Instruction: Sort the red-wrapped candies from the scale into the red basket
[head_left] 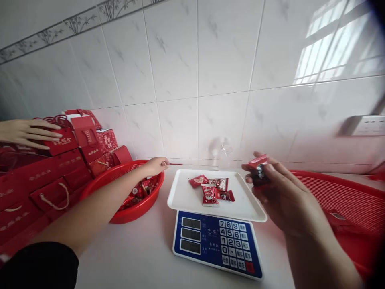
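My right hand [279, 180], right of the scale, grips a small red-and-black wrapped snack packet [259, 171] between thumb and fingers. Several similar red packets [209, 194] lie on the white tray [177, 196] of a blue digital scale [207, 241]. My left hand [157, 165] is closed over the far rim of a round red basket [136, 214] that contains more wrapped packets [136, 193]. A thin red strip [176, 163] shows just beyond its fingertips; whether the hand holds it, I cannot tell.
Red gift boxes [57, 164] are stacked at the left, with another person's hand [30, 132] on them. A second red basket [351, 200] stands at the right. A clear plastic bottle [226, 153] is by the tiled wall, and a white socket [368, 125] is mounted on it.
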{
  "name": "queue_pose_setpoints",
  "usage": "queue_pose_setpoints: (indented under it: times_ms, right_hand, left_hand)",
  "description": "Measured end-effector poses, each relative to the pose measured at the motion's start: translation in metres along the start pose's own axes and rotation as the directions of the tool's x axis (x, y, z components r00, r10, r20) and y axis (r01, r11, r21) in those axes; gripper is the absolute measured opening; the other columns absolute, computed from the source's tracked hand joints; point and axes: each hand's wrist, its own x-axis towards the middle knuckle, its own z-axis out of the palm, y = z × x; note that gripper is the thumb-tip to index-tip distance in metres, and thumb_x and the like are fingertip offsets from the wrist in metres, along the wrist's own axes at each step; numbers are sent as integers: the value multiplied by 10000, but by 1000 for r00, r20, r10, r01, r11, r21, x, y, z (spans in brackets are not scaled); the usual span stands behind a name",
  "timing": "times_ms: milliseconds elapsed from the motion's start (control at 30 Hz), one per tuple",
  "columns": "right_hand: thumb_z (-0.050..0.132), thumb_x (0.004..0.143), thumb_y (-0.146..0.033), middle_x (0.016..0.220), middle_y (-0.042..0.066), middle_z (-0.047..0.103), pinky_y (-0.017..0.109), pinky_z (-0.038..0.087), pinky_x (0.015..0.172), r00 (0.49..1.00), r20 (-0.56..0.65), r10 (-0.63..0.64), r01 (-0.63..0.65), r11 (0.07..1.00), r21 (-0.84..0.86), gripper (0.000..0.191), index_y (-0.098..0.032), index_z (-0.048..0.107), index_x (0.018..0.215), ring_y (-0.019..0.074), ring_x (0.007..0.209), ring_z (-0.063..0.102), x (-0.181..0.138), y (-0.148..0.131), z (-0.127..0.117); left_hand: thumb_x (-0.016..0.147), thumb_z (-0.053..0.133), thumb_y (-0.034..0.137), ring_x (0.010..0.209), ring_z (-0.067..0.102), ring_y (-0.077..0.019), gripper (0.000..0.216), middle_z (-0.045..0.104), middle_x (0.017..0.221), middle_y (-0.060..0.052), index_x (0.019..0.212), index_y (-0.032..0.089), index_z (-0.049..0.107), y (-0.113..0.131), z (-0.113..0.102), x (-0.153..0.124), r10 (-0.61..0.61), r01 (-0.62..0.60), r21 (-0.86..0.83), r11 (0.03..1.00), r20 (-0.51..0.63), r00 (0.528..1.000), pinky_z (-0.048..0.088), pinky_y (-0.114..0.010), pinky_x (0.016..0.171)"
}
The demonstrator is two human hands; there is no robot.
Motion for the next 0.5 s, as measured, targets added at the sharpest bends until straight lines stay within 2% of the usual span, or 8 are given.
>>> queue_pose_setpoints:
  times_ms: [133,200,300,400,500]
  right_hand:
    - [745,684,-405,859,38,670,196,274,356,999,-44,10,-9,1000,10,264,-271,682,902,120,580,549,5,3,-3]
    - [752,674,-403,869,42,658,203,269,354,999,-51,16,-16,1000,-1,257,-266,692,883,117,570,536,6,5,-4]
    - [736,690,-404,877,48,651,209,270,355,999,-51,14,-15,1000,-26,237,-266,697,879,119,565,523,5,6,-3]
    - [719,707,-414,858,53,660,208,284,360,999,-43,28,-30,999,-46,234,-265,692,885,124,568,526,5,9,-1]
    - [721,705,-411,851,56,666,196,296,356,999,-37,39,-41,998,-51,261,-257,690,913,126,579,535,5,12,0]
  left_hand:
    - [874,580,335,803,622,-169,241,643,953,-50,1001,133,615,-43,-32,-35,-135,117,122,986,151,979,521,-358,721]
    - [776,673,348,762,618,-177,233,658,864,-27,902,156,636,-61,-39,-51,-179,146,174,974,195,964,501,-333,708]
    - [575,760,382,812,622,-230,345,687,863,-20,856,212,655,-80,-43,-69,-212,168,223,960,193,958,466,-299,721]
    - [524,742,414,978,593,-280,445,682,992,-48,921,228,659,-91,-41,-75,-206,165,241,956,158,966,439,-291,781]
    - [478,768,386,984,578,-292,407,670,951,-44,839,230,664,-97,-39,-72,-206,161,256,953,162,965,441,-295,775]
